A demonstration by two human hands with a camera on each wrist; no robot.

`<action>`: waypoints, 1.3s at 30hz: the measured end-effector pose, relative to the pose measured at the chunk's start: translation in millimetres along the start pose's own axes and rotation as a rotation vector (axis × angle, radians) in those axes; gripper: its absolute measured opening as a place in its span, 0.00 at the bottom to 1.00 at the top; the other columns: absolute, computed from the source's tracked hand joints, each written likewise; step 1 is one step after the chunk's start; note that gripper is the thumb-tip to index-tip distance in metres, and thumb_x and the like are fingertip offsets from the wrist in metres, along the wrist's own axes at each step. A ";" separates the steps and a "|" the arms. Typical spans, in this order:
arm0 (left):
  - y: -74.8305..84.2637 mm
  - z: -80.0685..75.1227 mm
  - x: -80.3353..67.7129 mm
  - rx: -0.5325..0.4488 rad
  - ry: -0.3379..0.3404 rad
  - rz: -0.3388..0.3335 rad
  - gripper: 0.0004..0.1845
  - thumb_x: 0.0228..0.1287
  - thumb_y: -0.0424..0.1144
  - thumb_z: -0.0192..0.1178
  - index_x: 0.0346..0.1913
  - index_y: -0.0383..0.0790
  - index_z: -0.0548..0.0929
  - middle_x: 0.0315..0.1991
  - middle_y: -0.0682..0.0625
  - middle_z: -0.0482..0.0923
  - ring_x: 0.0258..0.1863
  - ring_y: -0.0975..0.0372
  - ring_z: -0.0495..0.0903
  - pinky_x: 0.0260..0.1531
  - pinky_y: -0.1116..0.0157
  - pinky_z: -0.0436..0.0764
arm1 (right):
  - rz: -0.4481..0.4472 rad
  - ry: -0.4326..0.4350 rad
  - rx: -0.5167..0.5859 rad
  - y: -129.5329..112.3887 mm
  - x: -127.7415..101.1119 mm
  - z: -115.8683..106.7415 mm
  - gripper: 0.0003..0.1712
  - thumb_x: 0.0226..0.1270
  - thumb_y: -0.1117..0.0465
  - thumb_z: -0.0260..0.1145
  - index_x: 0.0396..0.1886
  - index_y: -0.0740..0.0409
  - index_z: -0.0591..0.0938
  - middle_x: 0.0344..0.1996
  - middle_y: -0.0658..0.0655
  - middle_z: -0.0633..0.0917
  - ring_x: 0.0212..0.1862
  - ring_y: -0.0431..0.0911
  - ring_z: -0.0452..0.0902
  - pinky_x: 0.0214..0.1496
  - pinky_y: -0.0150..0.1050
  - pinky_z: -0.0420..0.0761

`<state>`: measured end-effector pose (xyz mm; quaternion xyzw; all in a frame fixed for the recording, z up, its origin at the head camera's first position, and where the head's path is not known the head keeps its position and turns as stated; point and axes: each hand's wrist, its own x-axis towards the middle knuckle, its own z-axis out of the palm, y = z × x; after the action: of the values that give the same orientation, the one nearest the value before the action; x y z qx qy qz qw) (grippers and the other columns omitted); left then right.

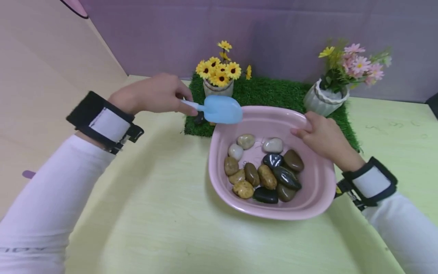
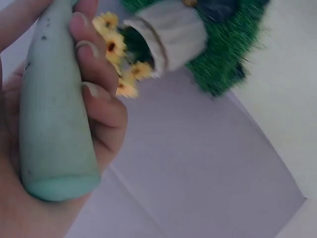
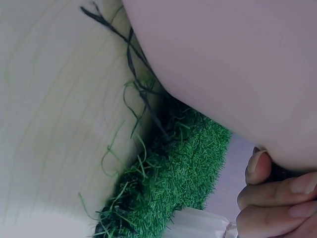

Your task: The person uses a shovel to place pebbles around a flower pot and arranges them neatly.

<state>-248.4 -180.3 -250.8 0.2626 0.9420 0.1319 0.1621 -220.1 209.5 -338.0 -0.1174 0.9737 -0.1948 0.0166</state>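
My left hand point(image 1: 157, 95) grips a light blue toy shovel point(image 1: 224, 110) by its handle. Its blade hangs over the upper left rim of a pink plastic basin point(image 1: 319, 186). In the left wrist view the fingers curl round the pale green-blue handle point(image 2: 57, 119). My right hand point(image 1: 321, 135) holds the basin's upper right rim, thumb inside; the right wrist view shows its fingers point(image 3: 277, 191) under the rim. Several smooth stones lie in the basin: white ones point(image 1: 272, 145), brown ones point(image 1: 267, 177) and black ones point(image 1: 265, 195). The basin seems tilted, its far side over the turf.
Behind the basin lies a green artificial turf mat point(image 1: 273, 89). A pot of yellow flowers point(image 1: 219, 88) stands on its left, a white pot of pink flowers point(image 1: 323, 99) on its right. One dark stone point(image 1: 199, 118) sits by the left hand. A pale tabletop point(image 1: 164, 213) lies beneath.
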 end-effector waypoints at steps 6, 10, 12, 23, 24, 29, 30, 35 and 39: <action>25.2 3.8 4.1 0.042 -0.075 0.051 0.10 0.67 0.48 0.61 0.38 0.47 0.86 0.25 0.52 0.76 0.23 0.61 0.68 0.28 0.65 0.68 | 0.000 -0.005 0.001 0.4 -0.5 0.4 0.20 0.70 0.50 0.63 0.30 0.59 0.67 0.18 0.55 0.68 0.21 0.49 0.70 0.21 0.40 0.70; 38.3 6.5 6.3 0.074 -0.075 0.090 0.09 0.66 0.46 0.59 0.39 0.46 0.85 0.26 0.52 0.77 0.23 0.61 0.71 0.28 0.65 0.71 | -0.008 -0.002 0.001 0.6 -0.6 0.4 0.21 0.71 0.49 0.62 0.30 0.59 0.67 0.18 0.55 0.68 0.21 0.49 0.70 0.21 0.40 0.70; 44.5 7.2 6.9 0.082 -0.070 0.110 0.09 0.66 0.44 0.58 0.41 0.46 0.85 0.28 0.51 0.78 0.23 0.61 0.72 0.28 0.65 0.73 | -0.004 0.002 0.007 0.5 -0.7 0.6 0.21 0.70 0.50 0.63 0.30 0.59 0.67 0.18 0.55 0.67 0.21 0.49 0.70 0.21 0.40 0.70; 72.1 16.8 10.5 0.165 -0.069 0.115 0.11 0.69 0.42 0.56 0.48 0.47 0.85 0.30 0.52 0.79 0.25 0.61 0.75 0.30 0.64 0.75 | 0.007 0.010 0.020 -1.3 -0.7 -0.9 0.20 0.69 0.50 0.64 0.30 0.59 0.67 0.18 0.56 0.68 0.22 0.50 0.70 0.22 0.41 0.70; 74.2 18.8 11.1 0.185 -0.063 0.113 0.11 0.69 0.42 0.56 0.48 0.47 0.85 0.30 0.51 0.79 0.25 0.61 0.76 0.31 0.63 0.76 | 0.008 0.009 0.021 -1.1 -0.7 -0.9 0.20 0.69 0.50 0.64 0.30 0.59 0.67 0.18 0.56 0.68 0.22 0.50 0.70 0.22 0.41 0.70; 81.8 30.0 17.0 0.283 -0.026 0.136 0.11 0.68 0.43 0.59 0.48 0.45 0.85 0.34 0.51 0.84 0.31 0.59 0.80 0.39 0.60 0.79 | 0.005 0.009 0.015 -0.5 -0.6 -0.1 0.20 0.69 0.50 0.64 0.30 0.59 0.67 0.18 0.56 0.68 0.22 0.50 0.70 0.23 0.41 0.70; 83.1 32.1 18.4 0.298 -0.023 0.140 0.10 0.68 0.43 0.60 0.47 0.44 0.85 0.34 0.51 0.84 0.31 0.58 0.81 0.39 0.60 0.79 | 0.005 0.009 0.015 -0.5 -0.5 0.0 0.20 0.69 0.50 0.64 0.30 0.59 0.67 0.18 0.56 0.67 0.22 0.50 0.70 0.22 0.41 0.70; 90.3 42.6 24.1 0.367 -0.045 0.139 0.07 0.68 0.43 0.60 0.38 0.45 0.84 0.33 0.51 0.83 0.31 0.58 0.80 0.40 0.59 0.78 | -0.005 0.013 0.010 -0.2 -0.4 0.3 0.21 0.69 0.50 0.64 0.30 0.59 0.67 0.18 0.55 0.67 0.21 0.50 0.70 0.22 0.41 0.69; 96.3 50.7 25.8 0.402 -0.066 0.154 0.03 0.67 0.39 0.60 0.36 0.46 0.82 0.35 0.51 0.82 0.35 0.57 0.80 0.53 0.55 0.76 | -0.012 0.016 0.002 -0.1 -0.6 0.1 0.20 0.70 0.50 0.64 0.30 0.59 0.67 0.18 0.55 0.67 0.22 0.50 0.69 0.23 0.41 0.69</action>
<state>-206.7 -78.5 -271.0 0.3651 0.9206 -0.0554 0.1268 -219.4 209.5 -338.0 -0.1218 0.9728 -0.1967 0.0076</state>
